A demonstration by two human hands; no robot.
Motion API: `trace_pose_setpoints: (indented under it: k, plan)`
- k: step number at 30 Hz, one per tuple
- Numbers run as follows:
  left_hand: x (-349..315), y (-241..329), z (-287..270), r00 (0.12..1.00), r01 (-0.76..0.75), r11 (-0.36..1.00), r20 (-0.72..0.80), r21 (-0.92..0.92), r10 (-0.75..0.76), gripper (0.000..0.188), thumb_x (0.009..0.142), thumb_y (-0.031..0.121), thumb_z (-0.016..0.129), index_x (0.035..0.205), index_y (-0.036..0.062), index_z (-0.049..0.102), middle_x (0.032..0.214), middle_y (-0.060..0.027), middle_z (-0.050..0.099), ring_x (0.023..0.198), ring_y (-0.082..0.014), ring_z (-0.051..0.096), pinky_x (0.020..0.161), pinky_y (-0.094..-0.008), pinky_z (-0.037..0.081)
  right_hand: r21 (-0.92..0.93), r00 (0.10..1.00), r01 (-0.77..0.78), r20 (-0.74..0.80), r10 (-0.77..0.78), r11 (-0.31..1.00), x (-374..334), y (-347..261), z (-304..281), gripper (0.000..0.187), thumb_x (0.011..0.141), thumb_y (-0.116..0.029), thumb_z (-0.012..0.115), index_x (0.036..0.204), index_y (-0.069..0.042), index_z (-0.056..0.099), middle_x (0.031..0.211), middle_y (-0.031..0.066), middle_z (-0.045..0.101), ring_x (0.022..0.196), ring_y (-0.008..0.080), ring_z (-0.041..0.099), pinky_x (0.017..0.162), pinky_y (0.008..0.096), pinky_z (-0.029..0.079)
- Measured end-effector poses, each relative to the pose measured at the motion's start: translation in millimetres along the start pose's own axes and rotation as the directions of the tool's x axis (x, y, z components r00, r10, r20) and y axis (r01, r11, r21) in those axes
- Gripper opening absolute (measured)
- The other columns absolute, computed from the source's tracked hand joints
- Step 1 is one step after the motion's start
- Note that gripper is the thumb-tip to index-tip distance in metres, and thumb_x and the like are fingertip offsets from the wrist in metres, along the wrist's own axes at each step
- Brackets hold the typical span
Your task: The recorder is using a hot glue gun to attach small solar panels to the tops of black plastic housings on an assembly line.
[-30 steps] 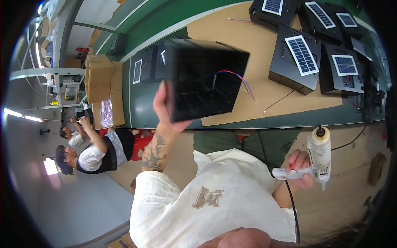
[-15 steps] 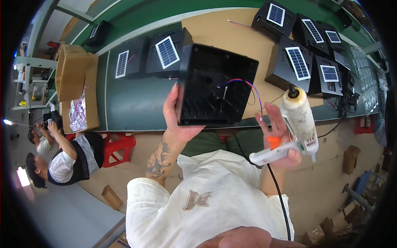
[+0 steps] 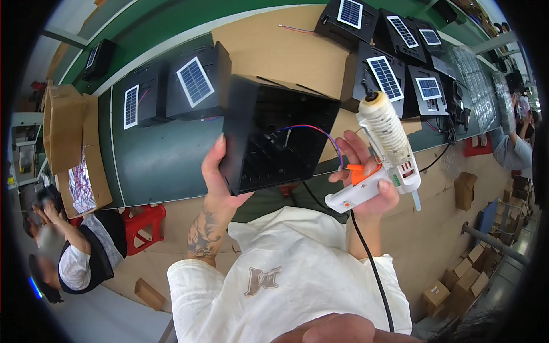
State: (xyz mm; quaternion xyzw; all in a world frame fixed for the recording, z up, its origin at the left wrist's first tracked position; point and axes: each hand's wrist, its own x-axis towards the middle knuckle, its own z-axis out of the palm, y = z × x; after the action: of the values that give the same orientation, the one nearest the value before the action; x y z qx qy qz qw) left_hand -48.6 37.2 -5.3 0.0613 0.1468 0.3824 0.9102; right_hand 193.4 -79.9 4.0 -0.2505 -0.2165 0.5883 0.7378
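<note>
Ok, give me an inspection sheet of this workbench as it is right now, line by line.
Surface: green bench with a brown cardboard sheet on it.
Job's things: open black housing with purple and red wires inside; white glue gun.
Clutter: finished black units with solar panels in rows; cardboard box at the bench's left end.
Grippers: left hand grips the housing's edge; right hand holds the glue gun.
Cables: black glue gun cord hangs down.
Surroundings: red stool, cartons on the floor, other people seated nearby.
</note>
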Motion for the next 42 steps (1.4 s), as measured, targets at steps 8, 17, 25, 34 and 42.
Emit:
trace_pose_setpoints:
  k: [8,17,25,34,42]
  plan:
    - [-2.2,-5.5,2.0,0.998,-0.055,0.993,-0.034,0.103,0.059,0.046,0.093,0.045,0.049,0.123,0.0131,0.060,0.119,-0.0091,0.065,0.109,-0.0281,0.062,0.094,-0.0448,0.048,-0.040,0.995,0.043,-0.088,-0.046,0.998,2.1,2.3,18.4,0.035,0.075,-0.034,0.064,0.093,-0.004,0.060,0.140,0.0266,0.041,0.127,0.0408,0.045,0.101,0.0581,0.043]
    - [-5.8,-8.7,-7.8,0.989,-0.074,0.968,-0.108,0.238,0.102,0.045,0.092,0.043,0.051,0.123,0.0109,0.059,0.115,-0.0093,0.066,0.106,-0.0272,0.062,0.092,-0.0430,0.049,-0.092,0.989,0.012,-0.143,-0.025,0.996,-2.9,-7.7,4.1,0.039,0.073,-0.035,0.061,0.088,0.001,0.058,0.101,0.0282,0.057,0.086,0.0352,0.057,0.073,0.0399,0.050]
    - [0.6,-26.6,0.2,0.984,0.172,0.984,-0.046,-0.038,-0.174,0.051,0.094,0.047,0.049,0.126,0.0089,0.058,0.120,-0.0114,0.065,0.108,-0.0288,0.062,0.096,-0.0453,0.047,0.334,0.982,0.187,-0.025,-0.189,0.924,6.0,5.1,8.4,0.029,0.080,-0.031,0.059,0.092,-0.005,0.055,0.090,0.0128,0.056,0.082,0.0277,0.051,0.065,0.0336,0.048]
    - [1.6,-35.9,-3.9,0.970,0.236,0.970,-0.040,-0.058,-0.238,0.052,0.094,0.045,0.049,0.131,0.0088,0.054,0.126,-0.0117,0.062,0.113,-0.0293,0.060,0.098,-0.0465,0.046,0.444,0.972,-0.005,0.212,-0.100,0.896,6.2,1.1,-5.6,0.023,0.086,-0.028,0.061,0.096,-0.009,0.054,0.092,0.0052,0.058,0.089,0.0241,0.055,0.076,0.0318,0.048]
    - [-1.4,-44.0,5.5,0.967,0.246,0.954,-0.020,-0.172,-0.254,0.056,0.094,0.047,0.047,0.135,0.0104,0.050,0.132,-0.0127,0.056,0.121,-0.0314,0.054,0.103,-0.0502,0.041,0.642,0.954,0.113,0.144,-0.264,0.758,14.0,-9.8,-6.7,0.024,0.086,-0.032,0.061,0.092,-0.008,0.057,0.096,0.0101,0.065,0.093,0.0280,0.059,0.080,0.0344,0.052]
